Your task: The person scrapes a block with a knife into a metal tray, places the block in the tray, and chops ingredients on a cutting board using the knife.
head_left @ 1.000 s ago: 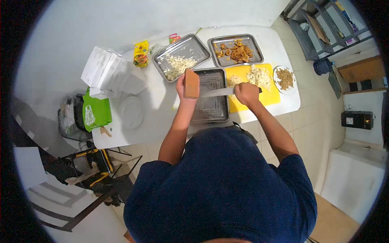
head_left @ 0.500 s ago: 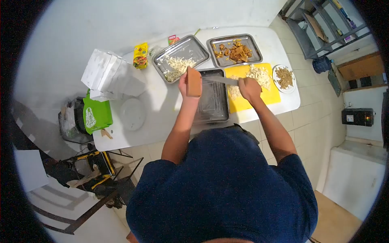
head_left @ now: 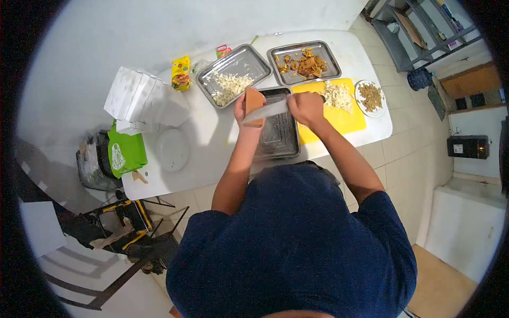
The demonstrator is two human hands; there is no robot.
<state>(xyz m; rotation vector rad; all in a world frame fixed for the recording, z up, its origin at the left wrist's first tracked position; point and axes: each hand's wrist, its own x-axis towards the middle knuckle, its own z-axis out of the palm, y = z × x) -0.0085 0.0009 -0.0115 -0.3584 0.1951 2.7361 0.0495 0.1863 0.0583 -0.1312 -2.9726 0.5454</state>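
My left hand is wrapped round a brown whetstone, held up over the left edge of a dark baking tray. In my right hand is a kitchen knife, gripped by its handle. The blade points left and lies across the lower part of the stone's face. Below and to the right of that hand is a yellow cutting board with chopped pale food on it.
Behind stand a metal tray with pale shreds and another metal tray with brown pieces. A plate of chopped brown food is at the right. Leftward are a yellow packet, a white box, a clear lid and a green bag.
My right hand has moved left, carrying the knife from the stone's right edge to across its face. My left hand holds the stone in nearly the same place.
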